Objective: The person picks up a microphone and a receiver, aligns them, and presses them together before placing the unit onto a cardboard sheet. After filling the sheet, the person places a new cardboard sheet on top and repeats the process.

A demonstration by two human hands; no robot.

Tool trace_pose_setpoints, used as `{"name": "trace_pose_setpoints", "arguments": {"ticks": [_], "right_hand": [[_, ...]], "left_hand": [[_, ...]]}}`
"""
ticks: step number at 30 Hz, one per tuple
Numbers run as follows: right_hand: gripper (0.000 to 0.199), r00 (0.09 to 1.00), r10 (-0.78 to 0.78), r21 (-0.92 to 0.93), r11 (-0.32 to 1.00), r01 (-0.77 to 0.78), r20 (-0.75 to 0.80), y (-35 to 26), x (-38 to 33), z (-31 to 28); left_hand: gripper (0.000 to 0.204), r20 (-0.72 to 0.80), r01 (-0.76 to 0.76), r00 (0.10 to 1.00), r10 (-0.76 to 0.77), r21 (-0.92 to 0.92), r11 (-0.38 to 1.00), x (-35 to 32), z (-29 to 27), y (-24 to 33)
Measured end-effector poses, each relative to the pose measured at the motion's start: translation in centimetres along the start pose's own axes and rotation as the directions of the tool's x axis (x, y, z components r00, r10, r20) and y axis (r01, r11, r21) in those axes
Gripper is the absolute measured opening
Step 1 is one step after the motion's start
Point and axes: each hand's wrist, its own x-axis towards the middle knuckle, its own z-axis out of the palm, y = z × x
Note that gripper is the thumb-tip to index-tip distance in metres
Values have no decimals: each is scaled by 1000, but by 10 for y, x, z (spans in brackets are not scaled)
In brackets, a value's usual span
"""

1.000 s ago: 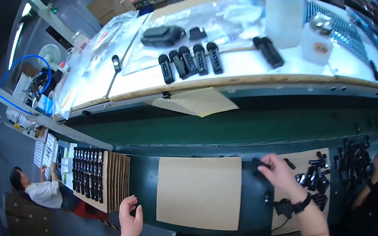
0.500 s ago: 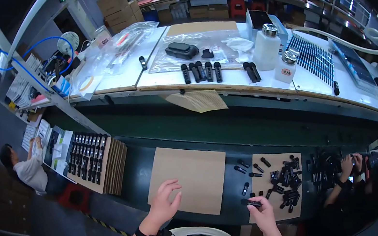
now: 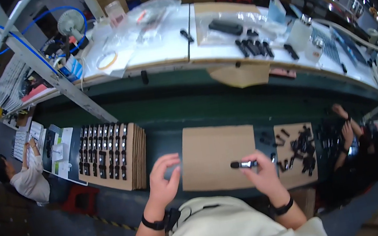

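Between the thumb and fingers of my right hand (image 3: 262, 174) is a small black stick-shaped device (image 3: 244, 164) with a shiny section; its exact kind is unclear. It hangs over the right part of a bare cardboard sheet (image 3: 216, 155). Just left of that sheet, my left hand (image 3: 163, 183) is raised, fingers curved and apart from the thumb, holding nothing. Similar black devices (image 3: 305, 145) lie in a loose heap on another cardboard sheet (image 3: 300, 178) at the right. At the left, rows of these devices (image 3: 101, 150) are laid out on stacked cardboard sheets (image 3: 137, 160).
A white-topped bench (image 3: 150, 55) runs across the far side, bearing a dark case (image 3: 226, 27), several black devices and clear bottles (image 3: 299, 34). A seated person (image 3: 29, 176) works at the far left. At the right, another person in dark clothing (image 3: 370, 154) reaches among black devices.
My right hand has carried the black device leftward from the heap to above the bare cardboard sheet. The view has swung left. My left hand stays open.
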Motion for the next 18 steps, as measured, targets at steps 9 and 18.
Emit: {"name": "trace_pose_setpoints", "arguments": {"ticks": [9,18], "right_hand": [[29,976,-206,13,978,207,-69,-60,31,82],[30,956,-285,-86,956,280,-67,-60,28,91]], "left_hand": [[22,299,28,948,106,-411,911,42,-34,-8],[26,433,45,880,197,-488,871,52,-20,-8]]}}
